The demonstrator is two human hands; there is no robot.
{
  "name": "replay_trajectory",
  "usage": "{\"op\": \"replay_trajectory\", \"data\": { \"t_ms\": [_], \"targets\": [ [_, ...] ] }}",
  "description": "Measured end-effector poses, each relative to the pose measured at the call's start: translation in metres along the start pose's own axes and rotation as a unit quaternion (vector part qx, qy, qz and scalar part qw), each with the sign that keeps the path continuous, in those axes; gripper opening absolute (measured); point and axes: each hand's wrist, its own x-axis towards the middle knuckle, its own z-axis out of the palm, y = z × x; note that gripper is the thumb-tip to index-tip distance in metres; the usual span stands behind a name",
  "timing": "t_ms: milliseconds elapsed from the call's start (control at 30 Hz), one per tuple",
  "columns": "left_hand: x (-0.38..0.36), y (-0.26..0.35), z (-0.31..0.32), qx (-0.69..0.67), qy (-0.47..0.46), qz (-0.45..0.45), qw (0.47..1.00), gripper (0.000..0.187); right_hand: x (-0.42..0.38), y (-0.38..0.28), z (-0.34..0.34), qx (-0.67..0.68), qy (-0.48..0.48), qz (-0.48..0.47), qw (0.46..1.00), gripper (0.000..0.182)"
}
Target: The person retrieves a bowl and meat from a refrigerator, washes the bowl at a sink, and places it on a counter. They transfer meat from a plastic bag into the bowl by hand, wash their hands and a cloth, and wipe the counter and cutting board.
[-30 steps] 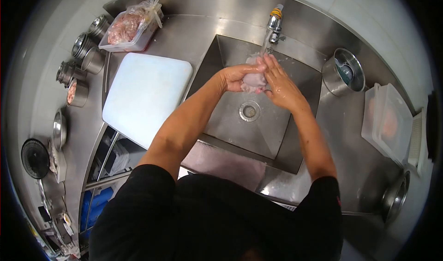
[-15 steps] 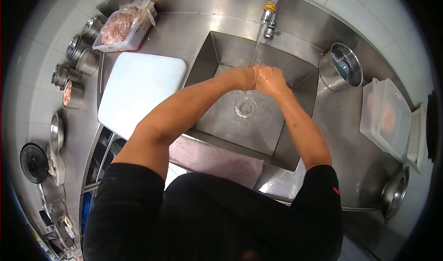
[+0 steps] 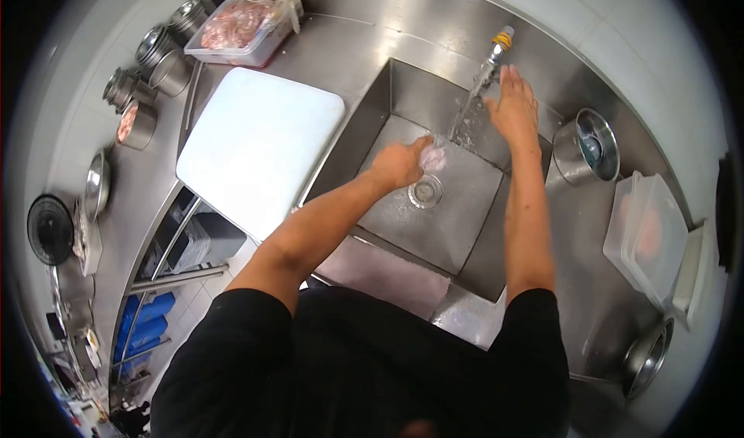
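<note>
Over the steel sink, my left hand is closed, its fingers partly curled. A pale pink, wet-looking thing shows at those fingertips, too blurred for me to tell what it is. My right hand is raised beside the tap, fingers stretched out and nothing in it. Water runs from the tap into the basin between my two hands. Below my left hand lies the round drain.
Left of the sink lies a white cutting board. Behind it stands a tub of bagged raw meat. A steel pot and lidded plastic containers stand on the right. A pinkish cloth lies along the sink's front edge.
My hands were together under the running water and have come apart. The left moved down toward the drain; the right rose toward the tap and opened. The view has shifted slightly.
</note>
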Motion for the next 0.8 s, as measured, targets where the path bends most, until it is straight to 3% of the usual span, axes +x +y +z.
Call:
{"op": "replay_trajectory", "data": {
  "t_ms": [33, 67, 100, 167, 200, 233, 300, 333, 433, 533, 633, 733, 800],
  "targets": [
    [-0.003, -0.009, 0.008, -0.023, 0.014, -0.003, 1.0, 0.067, 0.005, 0.008, 0.007, -0.065, -0.029, -0.002, 0.997, 0.066],
    [-0.007, -0.019, 0.015, -0.046, 0.027, -0.007, 0.999, 0.065, 0.005, 0.019, 0.016, -0.06, -0.12, 0.03, 0.991, 0.064],
    [-0.008, -0.025, 0.017, -0.162, 0.017, -0.064, 0.985, 0.059, 0.008, 0.026, 0.025, -0.054, -0.208, 0.058, 0.975, 0.062],
    [-0.015, -0.033, 0.002, -0.326, -0.052, -0.132, 0.935, 0.052, 0.0, 0.026, 0.028, -0.071, -0.215, 0.056, 0.972, 0.066],
    [-0.019, -0.037, -0.004, -0.407, -0.083, -0.162, 0.895, 0.048, -0.013, 0.004, 0.007, -0.041, -0.191, -0.01, 0.981, 0.07],
    [-0.018, -0.045, -0.005, -0.492, -0.12, -0.186, 0.842, 0.033, -0.033, -0.023, -0.018, -0.01, -0.169, -0.073, 0.983, 0.075],
    [-0.014, -0.057, -0.002, -0.596, -0.22, -0.182, 0.751, 0.031, -0.07, -0.058, -0.026, 0.029, -0.063, -0.324, 0.943, 0.084],
    [-0.013, -0.059, -0.002, -0.641, -0.271, -0.174, 0.697, 0.03, -0.09, -0.08, -0.027, 0.089, -0.077, -0.361, 0.925, 0.084],
    [-0.039, -0.024, -0.018, -0.619, -0.375, -0.116, 0.68, 0.022, -0.114, -0.093, -0.017, 0.191, -0.041, -0.393, 0.899, 0.076],
    [-0.046, -0.007, -0.004, -0.561, -0.426, -0.086, 0.705, 0.021, -0.119, -0.094, -0.006, 0.225, -0.051, -0.364, 0.902, 0.058],
    [-0.033, -0.005, 0.011, -0.391, -0.422, -0.093, 0.813, 0.018, -0.123, -0.099, -0.003, 0.173, -0.11, -0.32, 0.925, 0.037],
    [-0.033, 0.009, 0.016, -0.043, -0.309, -0.054, 0.949, 0.02, -0.133, -0.101, 0.025, 0.12, -0.127, -0.253, 0.952, 0.022],
    [-0.027, -0.014, 0.051, 0.013, -0.159, 0.05, 0.986, 0.022, -0.14, -0.102, 0.047, 0.099, -0.145, -0.21, 0.962, 0.019]
  ]
}}
